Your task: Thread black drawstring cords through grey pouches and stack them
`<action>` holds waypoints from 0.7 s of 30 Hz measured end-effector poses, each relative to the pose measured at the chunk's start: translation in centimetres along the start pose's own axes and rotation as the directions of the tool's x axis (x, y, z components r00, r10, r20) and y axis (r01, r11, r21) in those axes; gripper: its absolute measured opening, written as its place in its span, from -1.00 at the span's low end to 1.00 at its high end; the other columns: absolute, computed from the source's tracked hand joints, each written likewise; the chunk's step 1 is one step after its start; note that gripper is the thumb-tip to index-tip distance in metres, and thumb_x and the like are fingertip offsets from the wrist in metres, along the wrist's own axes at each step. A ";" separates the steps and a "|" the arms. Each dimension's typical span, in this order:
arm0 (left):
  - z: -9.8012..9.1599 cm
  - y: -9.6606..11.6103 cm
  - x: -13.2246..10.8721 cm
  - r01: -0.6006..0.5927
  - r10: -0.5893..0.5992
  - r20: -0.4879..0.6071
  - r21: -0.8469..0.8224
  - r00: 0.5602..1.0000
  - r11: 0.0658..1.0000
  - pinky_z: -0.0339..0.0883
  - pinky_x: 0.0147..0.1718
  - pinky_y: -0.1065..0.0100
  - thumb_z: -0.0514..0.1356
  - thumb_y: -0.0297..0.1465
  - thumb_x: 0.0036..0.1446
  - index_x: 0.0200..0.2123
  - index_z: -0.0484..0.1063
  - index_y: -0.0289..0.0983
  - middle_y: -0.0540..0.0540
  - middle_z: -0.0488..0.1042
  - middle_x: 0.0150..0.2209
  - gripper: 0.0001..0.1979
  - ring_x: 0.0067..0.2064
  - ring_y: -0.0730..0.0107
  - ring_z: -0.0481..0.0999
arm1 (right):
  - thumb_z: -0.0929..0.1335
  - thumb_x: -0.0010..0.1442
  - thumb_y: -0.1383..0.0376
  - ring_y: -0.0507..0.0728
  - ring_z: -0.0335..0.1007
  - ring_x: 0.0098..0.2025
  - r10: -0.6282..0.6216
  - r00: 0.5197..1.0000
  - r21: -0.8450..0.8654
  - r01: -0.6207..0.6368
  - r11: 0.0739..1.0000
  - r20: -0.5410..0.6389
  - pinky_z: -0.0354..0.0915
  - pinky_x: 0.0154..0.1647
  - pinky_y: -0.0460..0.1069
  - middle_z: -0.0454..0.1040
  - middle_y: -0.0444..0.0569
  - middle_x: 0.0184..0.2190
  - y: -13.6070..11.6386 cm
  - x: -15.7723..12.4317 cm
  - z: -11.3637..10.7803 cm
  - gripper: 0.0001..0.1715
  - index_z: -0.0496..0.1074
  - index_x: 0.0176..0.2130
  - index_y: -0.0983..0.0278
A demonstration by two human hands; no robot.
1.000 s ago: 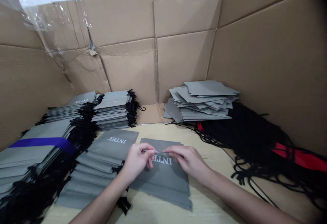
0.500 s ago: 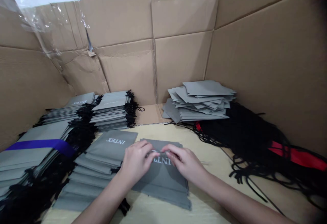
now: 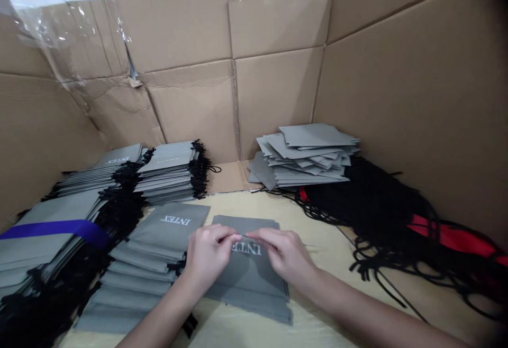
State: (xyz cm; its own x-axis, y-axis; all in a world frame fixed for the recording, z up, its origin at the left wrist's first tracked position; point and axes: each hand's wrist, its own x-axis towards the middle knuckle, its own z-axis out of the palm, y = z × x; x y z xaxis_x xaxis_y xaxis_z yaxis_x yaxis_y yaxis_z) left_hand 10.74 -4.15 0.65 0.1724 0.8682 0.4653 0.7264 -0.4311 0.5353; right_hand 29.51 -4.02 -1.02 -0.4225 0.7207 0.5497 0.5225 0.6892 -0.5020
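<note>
A grey drawstring pouch (image 3: 248, 284) printed with white INTEX lettering lies flat under my hands on the pale wooden table (image 3: 317, 305). My left hand (image 3: 208, 255) and my right hand (image 3: 283, 255) pinch its top edge, their fingertips meeting above the lettering. The fingers hide anything small held there. To the left of my left hand, a fanned stack of similar pouches (image 3: 151, 253) lies close to my wrist, its black cords showing at the side.
Cardboard walls (image 3: 278, 99) surround the table. Banded stacks of pouches with black cords (image 3: 51, 237) fill the left. At the back right sits a loose pile of grey pouches (image 3: 305, 152), with a heap of black cords (image 3: 377, 210) and a red band beside it.
The whole view has shifted slightly, the scene sliding left in the frame. My fingertips remain together at the pouch's top edge, with only small finger movements.
</note>
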 end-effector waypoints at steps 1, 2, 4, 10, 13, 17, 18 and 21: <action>0.0 0.0 0.0 0.016 -0.016 0.008 -0.004 1.000 1.000 0.18 -0.46 0.44 0.17 -0.38 0.04 -0.48 0.56 -0.19 0.00 0.56 -0.49 -0.84 -0.44 0.38 0.47 | 0.17 0.08 0.55 0.05 0.47 -0.26 -0.008 1.000 -0.019 0.008 1.000 0.008 0.30 -0.29 -0.11 0.55 -0.11 -0.26 0.0 0.0 0.0 -0.55 0.46 -0.17 0.19; 0.0 0.0 0.0 0.029 -0.029 0.022 -0.015 0.999 0.999 0.18 -0.46 0.44 0.17 -0.38 0.04 -0.49 0.56 -0.19 0.00 0.56 -0.49 -0.84 -0.45 0.39 0.47 | 0.17 0.08 0.55 0.05 0.47 -0.25 -0.015 1.000 -0.042 0.016 0.999 0.019 0.30 -0.29 -0.11 0.55 -0.11 -0.26 0.0 0.0 0.0 -0.53 0.45 -0.16 0.18; 0.1 -0.1 0.1 0.050 -0.047 0.051 -0.052 0.998 0.997 0.18 -0.47 0.44 0.18 -0.38 0.03 -0.51 0.55 -0.22 -0.01 0.55 -0.51 -0.84 -0.46 0.39 0.46 | 0.16 0.06 0.56 0.05 0.47 -0.27 -0.027 0.999 -0.083 0.030 0.996 0.037 0.29 -0.31 -0.12 0.55 -0.11 -0.25 0.0 -0.1 0.0 -0.51 0.45 -0.14 0.18; 0.4 -0.6 0.5 0.095 -0.073 0.119 -0.190 0.990 0.977 0.19 -0.51 0.44 0.18 -0.37 0.00 -0.55 0.54 -0.30 -0.05 0.53 -0.57 -0.81 -0.52 0.39 0.40 | 0.17 0.07 0.55 0.03 0.46 -0.34 -0.072 0.997 -0.117 0.075 0.990 0.031 0.26 -0.38 -0.14 0.56 -0.11 -0.30 0.5 -0.2 -0.1 -0.52 0.46 -0.15 0.19; 0.2 -0.6 0.6 0.052 -0.021 0.151 -0.206 0.988 0.977 0.17 -0.51 0.45 0.17 -0.37 0.02 -0.57 0.53 -0.31 -0.05 0.52 -0.58 -0.78 -0.52 0.40 0.38 | 0.17 0.06 0.55 0.02 0.44 -0.40 -0.121 0.992 -0.165 0.123 0.979 0.021 0.22 -0.44 -0.14 0.55 -0.11 -0.35 1.0 -0.3 0.0 -0.50 0.46 -0.14 0.19; 0.2 -0.6 0.5 0.071 -0.024 0.186 -0.251 0.982 0.965 0.15 -0.52 0.46 0.16 -0.35 0.02 -0.58 0.53 -0.33 -0.04 0.49 -0.61 -0.76 -0.53 0.42 0.35 | 0.16 0.02 0.57 0.01 0.41 -0.44 -0.151 0.988 -0.194 0.152 0.969 0.019 0.18 -0.47 -0.15 0.54 -0.12 -0.39 1.3 -0.4 0.2 -0.47 0.47 -0.14 0.19; 0.2 -0.6 0.5 0.102 -0.052 0.185 -0.272 0.981 0.957 0.15 -0.52 0.46 0.16 -0.34 0.02 -0.57 0.53 -0.34 -0.05 0.49 -0.60 -0.76 -0.53 0.41 0.35 | 0.16 0.02 0.57 0.00 0.41 -0.44 -0.146 0.989 -0.197 0.145 0.970 0.013 0.17 -0.47 -0.16 0.54 -0.12 -0.39 1.3 -0.3 0.2 -0.47 0.47 -0.14 0.19; 0.5 -0.5 0.5 0.171 -0.120 0.175 -0.314 0.977 0.934 0.17 -0.52 0.45 0.18 -0.33 -0.01 -0.55 0.54 -0.35 -0.07 0.51 -0.58 -0.77 -0.52 0.39 0.37 | 0.18 -0.04 0.59 0.00 0.40 -0.47 -0.137 0.991 -0.243 0.131 0.961 -0.005 0.14 -0.50 -0.16 0.53 -0.13 -0.41 1.1 -0.2 0.2 -0.44 0.47 -0.15 0.17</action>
State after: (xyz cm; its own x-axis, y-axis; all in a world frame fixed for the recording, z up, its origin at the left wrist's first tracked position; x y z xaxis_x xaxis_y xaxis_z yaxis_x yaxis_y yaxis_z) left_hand 10.77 -3.43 0.29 0.1976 0.9431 0.2675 0.4991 -0.3317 0.8006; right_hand 29.98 -3.33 -1.83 -0.4863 0.6193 0.6164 0.6268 0.7387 -0.2477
